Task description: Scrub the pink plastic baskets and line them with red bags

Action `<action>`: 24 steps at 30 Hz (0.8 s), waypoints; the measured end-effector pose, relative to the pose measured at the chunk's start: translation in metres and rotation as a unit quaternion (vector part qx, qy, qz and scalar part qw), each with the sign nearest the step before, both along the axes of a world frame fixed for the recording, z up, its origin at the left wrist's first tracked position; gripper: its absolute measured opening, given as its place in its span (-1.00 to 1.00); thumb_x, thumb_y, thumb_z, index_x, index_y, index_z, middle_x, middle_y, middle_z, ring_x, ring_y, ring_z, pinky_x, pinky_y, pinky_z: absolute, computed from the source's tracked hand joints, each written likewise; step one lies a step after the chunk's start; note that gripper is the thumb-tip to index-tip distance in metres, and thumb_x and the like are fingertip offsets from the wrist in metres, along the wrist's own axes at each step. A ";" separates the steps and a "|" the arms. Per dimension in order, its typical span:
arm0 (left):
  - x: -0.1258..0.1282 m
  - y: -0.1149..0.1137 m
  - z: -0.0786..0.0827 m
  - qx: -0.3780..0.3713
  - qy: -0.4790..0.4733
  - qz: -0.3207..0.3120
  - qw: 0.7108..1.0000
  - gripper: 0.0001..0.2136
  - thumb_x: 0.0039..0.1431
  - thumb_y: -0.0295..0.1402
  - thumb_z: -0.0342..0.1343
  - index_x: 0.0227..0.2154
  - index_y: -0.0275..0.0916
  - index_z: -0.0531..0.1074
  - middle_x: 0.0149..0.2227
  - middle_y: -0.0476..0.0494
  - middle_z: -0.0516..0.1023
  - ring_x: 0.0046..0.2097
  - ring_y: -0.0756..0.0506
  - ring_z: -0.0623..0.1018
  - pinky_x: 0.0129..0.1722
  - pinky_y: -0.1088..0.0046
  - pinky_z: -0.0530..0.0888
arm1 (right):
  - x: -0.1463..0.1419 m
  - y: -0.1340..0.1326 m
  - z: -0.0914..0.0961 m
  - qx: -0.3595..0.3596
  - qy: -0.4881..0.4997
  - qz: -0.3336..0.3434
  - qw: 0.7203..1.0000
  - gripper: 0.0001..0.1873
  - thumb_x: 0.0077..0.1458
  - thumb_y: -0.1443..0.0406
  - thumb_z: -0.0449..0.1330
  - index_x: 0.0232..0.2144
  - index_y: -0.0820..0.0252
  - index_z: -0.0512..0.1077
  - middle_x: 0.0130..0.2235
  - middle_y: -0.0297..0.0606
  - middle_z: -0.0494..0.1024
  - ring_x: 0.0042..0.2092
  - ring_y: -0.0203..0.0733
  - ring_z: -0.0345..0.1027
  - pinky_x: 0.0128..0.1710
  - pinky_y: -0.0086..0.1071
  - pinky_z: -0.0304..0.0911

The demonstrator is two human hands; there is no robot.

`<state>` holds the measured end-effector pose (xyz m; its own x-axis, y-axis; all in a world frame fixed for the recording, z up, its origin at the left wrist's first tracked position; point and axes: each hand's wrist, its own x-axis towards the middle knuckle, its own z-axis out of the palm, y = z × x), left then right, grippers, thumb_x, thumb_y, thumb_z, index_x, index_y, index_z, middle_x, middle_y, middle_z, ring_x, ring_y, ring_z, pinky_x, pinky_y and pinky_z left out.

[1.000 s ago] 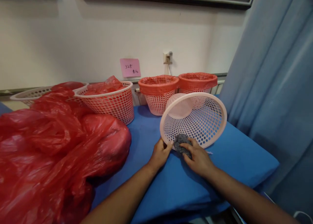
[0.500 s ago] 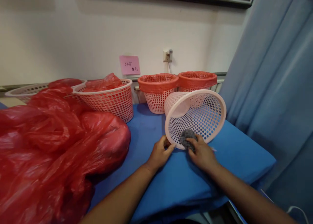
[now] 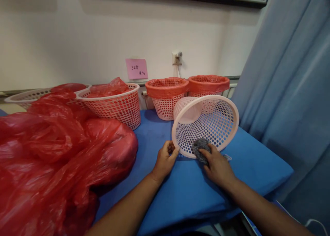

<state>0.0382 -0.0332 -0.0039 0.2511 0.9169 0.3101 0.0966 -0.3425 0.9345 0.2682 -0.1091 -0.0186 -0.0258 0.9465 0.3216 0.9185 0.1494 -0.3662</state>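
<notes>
While basket (image 3: 201,124) lies on its side on blue counter (image 3: 185,194), right hand (image 3: 219,169) has grip closed round grey pad (image 3: 199,147) at lower rim (image 3: 186,154); left hand (image 3: 164,160) half-curled, thumb touching rim, cannot tell whether holding.

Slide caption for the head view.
Left hand at a tipped pink plastic basket rim, right hand holding a gray scrubber.

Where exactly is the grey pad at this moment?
In the head view, below and right of centre, the grey pad is in the right hand, at the lower rim of the tipped pink basket.
</notes>
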 end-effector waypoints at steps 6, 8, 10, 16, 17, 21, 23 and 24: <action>0.001 0.004 -0.013 -0.012 0.015 -0.028 0.999 -0.79 0.20 -0.23 0.18 -0.22 -0.27 0.48 -0.22 -0.16 0.66 -0.18 -0.13 0.63 -0.12 0.32 0.55 | -0.039 0.001 -0.003 0.035 0.098 0.109 0.989 -0.62 0.29 0.25 0.10 0.10 0.08 0.50 0.29 -0.03 0.24 0.22 -0.02 0.34 0.19 -0.15 0.34; -0.007 0.009 -0.005 0.002 0.010 0.016 1.000 -0.80 0.23 -0.21 0.17 -0.27 -0.25 0.45 -0.29 -0.10 0.61 -0.22 -0.10 0.58 -0.17 0.39 0.51 | -0.026 0.003 0.001 0.014 0.056 0.075 0.995 -0.63 0.25 0.32 0.10 0.05 0.08 0.54 0.29 -0.03 0.26 0.17 0.01 0.40 0.15 -0.12 0.36; -0.014 0.013 0.003 0.016 0.003 0.061 0.998 -0.80 0.25 -0.18 0.16 -0.29 -0.24 0.41 -0.33 -0.04 0.55 -0.26 -0.06 0.53 -0.19 0.43 0.47 | -0.006 0.005 0.006 -0.014 -0.002 0.014 1.000 -0.62 0.20 0.37 0.13 0.04 0.12 0.55 0.29 0.03 0.27 0.13 0.08 0.43 0.12 -0.06 0.38; -0.003 0.005 0.000 0.001 0.015 -0.003 1.000 -0.77 0.19 -0.17 0.23 -0.26 -0.25 0.47 -0.29 -0.07 0.58 -0.24 -0.07 0.55 -0.17 0.41 0.50 | -0.003 0.001 0.006 0.000 -0.001 -0.020 1.000 -0.60 0.20 0.39 0.13 0.07 0.16 0.52 0.28 0.07 0.26 0.18 0.10 0.38 0.15 -0.05 0.35; 0.001 0.004 -0.003 -0.007 0.020 -0.029 0.999 -0.75 0.16 -0.17 0.25 -0.25 -0.26 0.50 -0.29 -0.09 0.61 -0.24 -0.09 0.57 -0.17 0.39 0.52 | -0.013 -0.001 0.003 0.012 0.023 0.011 1.000 -0.58 0.19 0.39 0.15 0.09 0.14 0.51 0.29 0.04 0.25 0.20 0.08 0.36 0.17 -0.07 0.33; 0.001 0.006 -0.009 -0.020 0.030 -0.055 0.998 -0.74 0.14 -0.16 0.24 -0.27 -0.26 0.52 -0.31 -0.11 0.63 -0.23 -0.12 0.59 -0.17 0.35 0.53 | -0.033 -0.007 -0.002 0.026 0.057 0.120 0.991 -0.50 0.15 0.42 0.18 0.13 0.04 0.47 0.32 -0.05 0.21 0.24 0.01 0.31 0.20 -0.10 0.30; -0.006 0.010 -0.004 -0.009 0.024 -0.016 1.000 -0.77 0.19 -0.15 0.19 -0.32 -0.25 0.48 -0.35 -0.06 0.58 -0.27 -0.08 0.54 -0.19 0.40 0.49 | -0.021 -0.006 0.001 0.003 0.023 0.084 0.996 -0.48 0.11 0.46 0.17 0.11 0.04 0.49 0.32 -0.05 0.23 0.22 0.03 0.33 0.19 -0.10 0.31; -0.010 0.012 0.000 -0.002 0.019 0.006 1.000 -0.77 0.21 -0.15 0.17 -0.34 -0.24 0.45 -0.36 -0.03 0.54 -0.28 -0.06 0.51 -0.21 0.43 0.46 | -0.011 -0.006 0.003 -0.010 0.003 0.043 0.999 -0.48 0.10 0.47 0.16 0.10 0.05 0.51 0.31 -0.04 0.25 0.20 0.05 0.36 0.17 -0.09 0.32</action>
<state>0.0287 -0.0210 -0.0034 0.2522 0.9211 0.2967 0.1365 -0.3374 0.9314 0.2575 -0.1147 -0.0157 -0.1053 0.9471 0.3033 0.9001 0.2204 -0.3759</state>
